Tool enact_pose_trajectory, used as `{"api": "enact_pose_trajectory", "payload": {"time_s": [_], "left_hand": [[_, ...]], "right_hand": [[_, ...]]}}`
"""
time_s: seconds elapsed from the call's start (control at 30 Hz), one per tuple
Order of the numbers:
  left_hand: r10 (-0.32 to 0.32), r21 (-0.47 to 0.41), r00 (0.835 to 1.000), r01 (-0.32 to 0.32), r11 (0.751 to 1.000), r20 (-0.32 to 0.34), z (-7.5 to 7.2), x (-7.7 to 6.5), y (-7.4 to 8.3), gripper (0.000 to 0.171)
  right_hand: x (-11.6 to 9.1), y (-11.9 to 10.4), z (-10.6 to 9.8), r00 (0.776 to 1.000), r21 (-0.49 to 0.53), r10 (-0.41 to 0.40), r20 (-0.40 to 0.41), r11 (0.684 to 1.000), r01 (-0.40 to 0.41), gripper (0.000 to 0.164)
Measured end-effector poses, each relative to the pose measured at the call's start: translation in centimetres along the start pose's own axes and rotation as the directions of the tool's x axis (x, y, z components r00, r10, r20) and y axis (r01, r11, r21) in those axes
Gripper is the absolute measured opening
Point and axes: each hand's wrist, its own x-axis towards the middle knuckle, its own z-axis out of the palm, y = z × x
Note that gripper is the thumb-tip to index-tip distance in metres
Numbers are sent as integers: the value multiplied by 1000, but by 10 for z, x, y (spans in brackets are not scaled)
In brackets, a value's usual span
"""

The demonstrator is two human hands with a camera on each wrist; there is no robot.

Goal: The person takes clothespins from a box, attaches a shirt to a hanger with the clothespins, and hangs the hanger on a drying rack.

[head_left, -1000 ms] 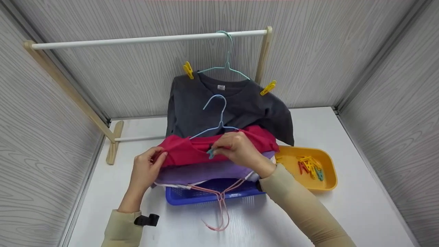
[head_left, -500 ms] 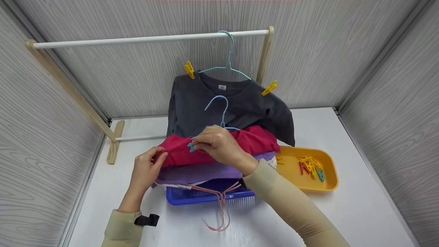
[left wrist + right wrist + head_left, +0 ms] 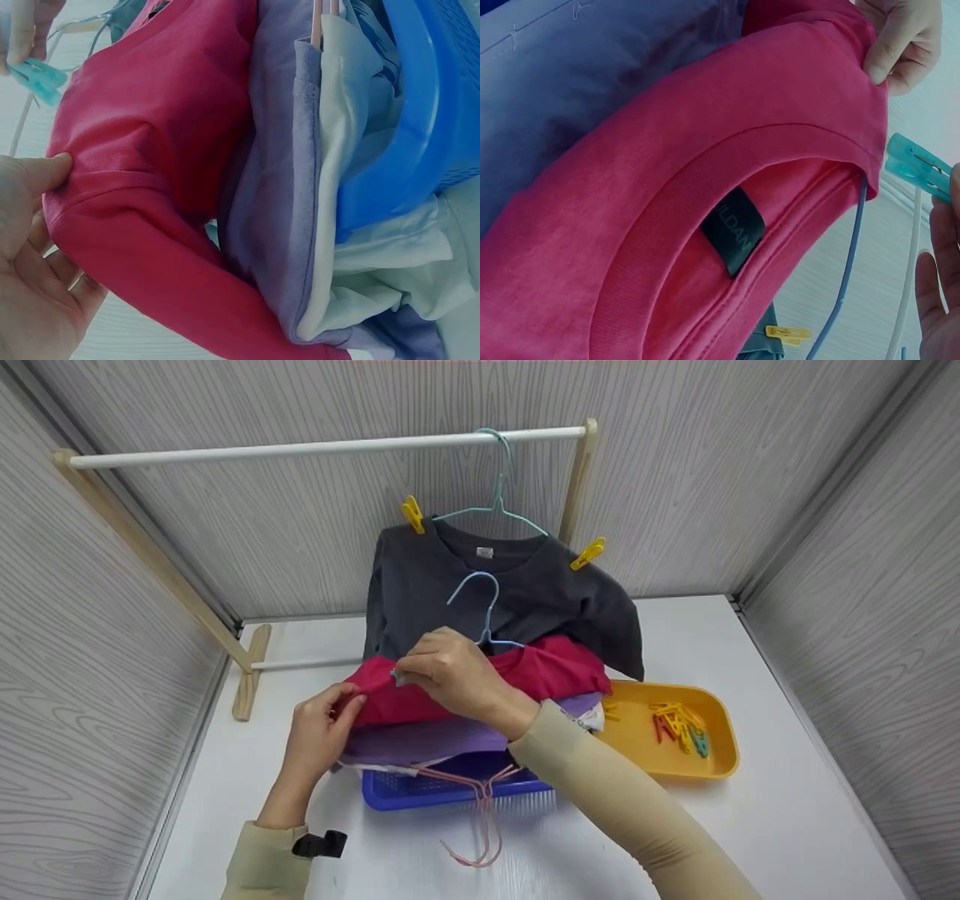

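Observation:
A red shirt [image 3: 547, 669] lies over a purple garment [image 3: 427, 739], with a blue wire hanger [image 3: 491, 607] in its neck. My left hand [image 3: 319, 727] pinches the shirt's shoulder between thumb and fingers, as the left wrist view also shows at the sleeve seam. Between thumb and fingers my right hand [image 3: 457, 671] holds a teal clothespin [image 3: 921, 166]. In the right wrist view the clothespin's tip is right beside the shirt's shoulder edge, near the hanger wire. A black label [image 3: 735, 231] shows inside the collar.
A dark grey shirt [image 3: 427, 592] with yellow clothespins [image 3: 412, 514] hangs from a white rail [image 3: 315, 448] behind. At right stands a yellow tray [image 3: 720, 735] holding several clothespins. Pink hangers [image 3: 484, 810] lie over a blue basket [image 3: 382, 799] under the clothes.
My right hand has moved left along the red shirt's collar with the clothespin, toward the shoulder. My left hand keeps its pinch in the same place.

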Motion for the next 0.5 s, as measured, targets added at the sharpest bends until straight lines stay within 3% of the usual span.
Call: {"api": "enact_pose_trajectory", "payload": {"time_s": [0.5], "left_hand": [[38, 12, 999, -38, 999, 28, -3, -3, 5, 8]], "right_hand": [[-2, -1, 12, 995, -68, 2, 100, 998, 5, 1]]}}
